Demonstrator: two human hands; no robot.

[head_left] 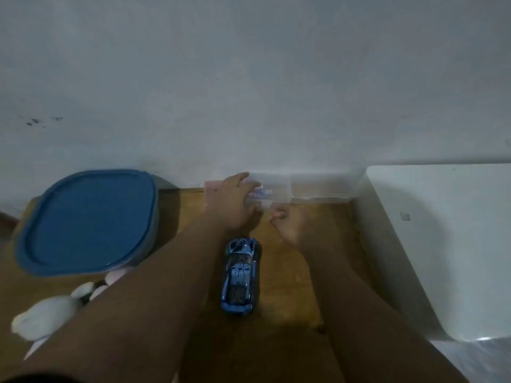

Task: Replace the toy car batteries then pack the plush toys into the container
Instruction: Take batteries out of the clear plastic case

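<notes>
**Glossy blue toy car (241,275) on the wooden surface (290,272), nearer the person than both hands.**
The left hand (235,201) lays spread fingers over a clear rectangular plastic box (276,186). The right hand (286,222), fingers curled, meets its front edge; any hold is indiscernible. The blue-and-white contents are too blurred to read. Left of the left hand stands a rounded-square, blue-lidded container (88,219), with soft white-and-pink plush toys (55,310) nearer the person.

The shiny blue toy car (241,276) is standing on its wheels in the middle, its length running from near to far. The container (88,221) is sitting at the left, its blue lid closed. The white and pink plush toys (49,313) are lying just near of it.
</notes>
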